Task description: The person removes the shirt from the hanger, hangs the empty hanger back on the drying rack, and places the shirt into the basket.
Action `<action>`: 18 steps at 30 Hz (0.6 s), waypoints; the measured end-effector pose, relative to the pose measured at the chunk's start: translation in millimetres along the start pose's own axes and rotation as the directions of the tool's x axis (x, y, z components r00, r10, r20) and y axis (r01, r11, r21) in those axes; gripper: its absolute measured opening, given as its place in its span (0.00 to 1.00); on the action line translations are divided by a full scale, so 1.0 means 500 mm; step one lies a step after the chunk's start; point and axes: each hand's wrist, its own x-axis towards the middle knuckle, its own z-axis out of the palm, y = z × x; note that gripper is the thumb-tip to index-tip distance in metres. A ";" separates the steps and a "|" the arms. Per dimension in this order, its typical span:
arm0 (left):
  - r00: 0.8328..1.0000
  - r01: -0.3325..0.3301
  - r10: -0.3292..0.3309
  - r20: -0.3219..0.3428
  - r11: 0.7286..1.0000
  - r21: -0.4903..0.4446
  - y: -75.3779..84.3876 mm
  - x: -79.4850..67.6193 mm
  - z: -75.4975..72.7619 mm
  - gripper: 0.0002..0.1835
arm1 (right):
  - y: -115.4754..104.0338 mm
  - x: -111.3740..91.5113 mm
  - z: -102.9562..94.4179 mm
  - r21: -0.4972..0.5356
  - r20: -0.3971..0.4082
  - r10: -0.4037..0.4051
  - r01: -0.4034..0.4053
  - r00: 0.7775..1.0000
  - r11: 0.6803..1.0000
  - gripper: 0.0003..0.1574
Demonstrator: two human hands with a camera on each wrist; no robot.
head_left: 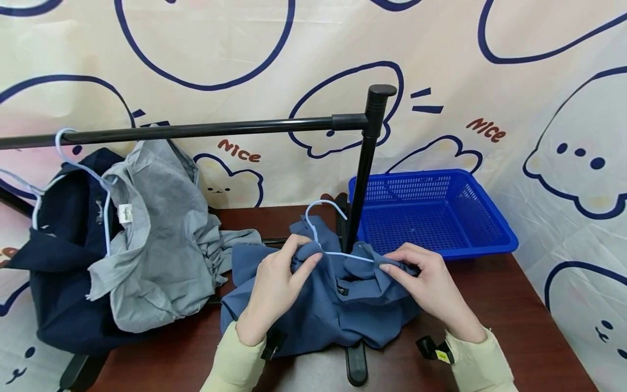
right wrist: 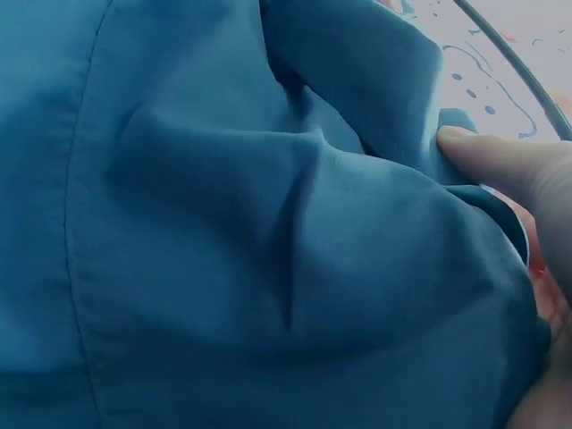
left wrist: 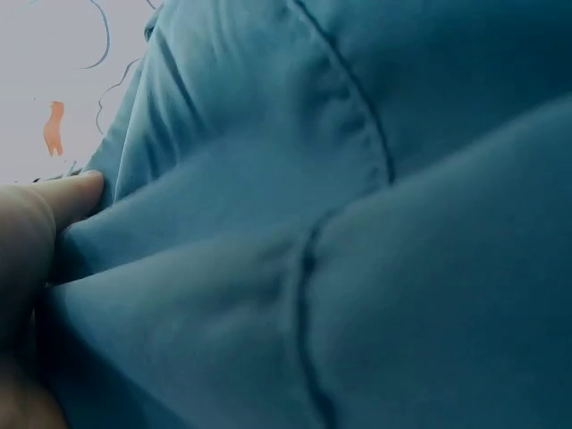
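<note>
A slate-blue shirt (head_left: pixel 338 318) lies bunched over the table in the head view, with a small dark label (head_left: pixel 343 291) inside its neck. A pale blue hanger (head_left: pixel 349 255) sits in the neck opening, its hook pointing up and its arm running right into the cloth. My left hand (head_left: pixel 274 286) pinches the shirt between thumb and fingers just left of the hook. On the other side, my right hand (head_left: pixel 433 283) pinches the cloth where the hanger's right arm goes under it. Both wrist views are filled by the shirt's folds and seams, each with a thumb pressing the fabric.
A black rail (head_left: pixel 220 129) on an upright post (head_left: pixel 364 179) crosses behind the shirt. From it hang a grey shirt (head_left: pixel 157 218) and a navy garment (head_left: pixel 63 305) at left. A blue plastic basket (head_left: pixel 495 228) stands behind at right, on the brown table (head_left: pixel 514 326).
</note>
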 end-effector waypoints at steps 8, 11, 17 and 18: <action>0.998 -0.044 0.042 -0.037 0.997 -0.058 -0.001 0.003 -0.012 0.07 | 0.002 0.005 -0.014 -0.034 0.012 -0.008 0.008 1.000 0.999 0.15; 0.997 -0.046 0.043 -0.058 0.997 -0.063 -0.003 0.003 -0.020 0.07 | 0.010 0.006 -0.023 -0.075 0.003 -0.010 0.010 1.000 0.997 0.15; 0.995 -0.052 0.047 -0.086 0.996 -0.066 -0.007 0.005 -0.035 0.12 | 0.026 0.001 -0.041 -0.119 -0.011 0.008 -0.009 1.000 0.993 0.14; 0.995 -0.052 0.046 -0.088 0.996 -0.070 -0.007 0.006 -0.038 0.13 | 0.030 0.000 -0.044 -0.125 -0.014 0.013 -0.015 1.000 0.992 0.14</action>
